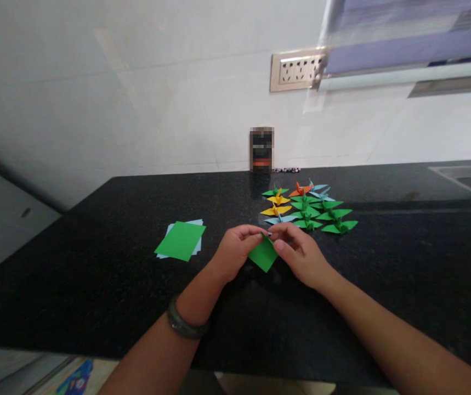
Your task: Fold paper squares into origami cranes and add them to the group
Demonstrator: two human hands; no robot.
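A folded green paper [263, 255] lies on the black counter [95, 263] between my two hands. My left hand [235, 251] pinches its upper corner from the left, fingers curled. My right hand [299, 255] pinches the same top edge from the right, with the thumb lying on the paper. A dark bangle sits on my left wrist. Just beyond my hands stand several finished paper cranes [307, 208] in green, yellow, orange and light blue.
A small stack of square sheets [181, 240], green on top and pale blue below, lies to the left. A dark box [262, 149] stands against the white wall. A socket plate [296, 70] is on the wall. A sink edge [465, 178] shows at far right.
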